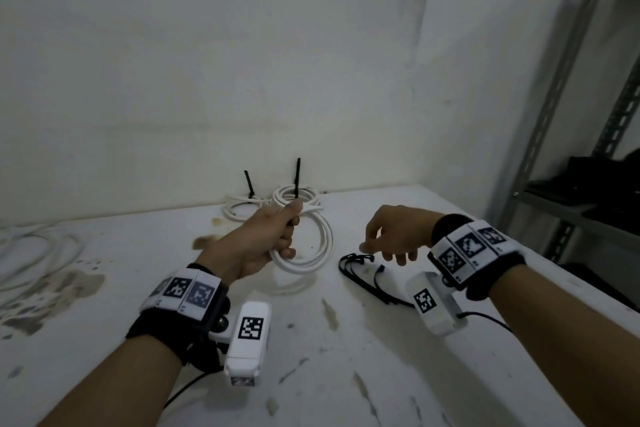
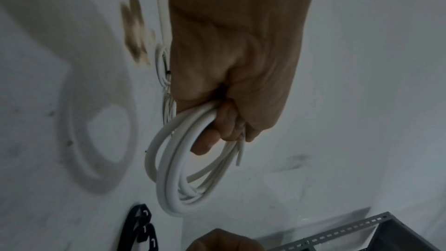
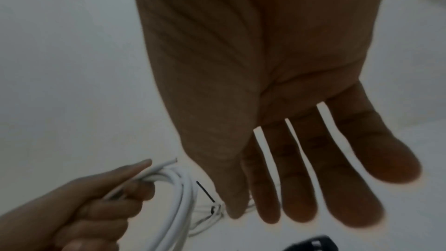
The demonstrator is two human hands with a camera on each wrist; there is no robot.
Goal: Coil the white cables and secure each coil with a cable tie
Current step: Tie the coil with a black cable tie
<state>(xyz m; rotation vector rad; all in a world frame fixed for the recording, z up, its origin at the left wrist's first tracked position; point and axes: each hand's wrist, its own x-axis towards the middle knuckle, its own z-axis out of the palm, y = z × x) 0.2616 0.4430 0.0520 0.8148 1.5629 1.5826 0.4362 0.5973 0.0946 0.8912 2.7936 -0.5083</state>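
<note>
My left hand (image 1: 277, 236) grips a coil of white cable (image 1: 311, 253) held upright just above the table; the coil (image 2: 173, 175) hangs below the curled fingers, its cut end (image 3: 169, 162) poking out past the thumb. My right hand (image 1: 388, 243) hovers open, fingers (image 3: 337, 169) spread and holding nothing, over a bunch of loose black cable ties (image 1: 363, 274) on the table. Two tied white coils (image 1: 294, 198) lie at the back by the wall, black tie tails sticking up.
The stained white table (image 1: 329, 340) meets a white wall behind. Uncoiled white cable (image 1: 38, 253) lies at the far left. A grey metal shelf rack (image 1: 568, 114) with dark items stands to the right of the table.
</note>
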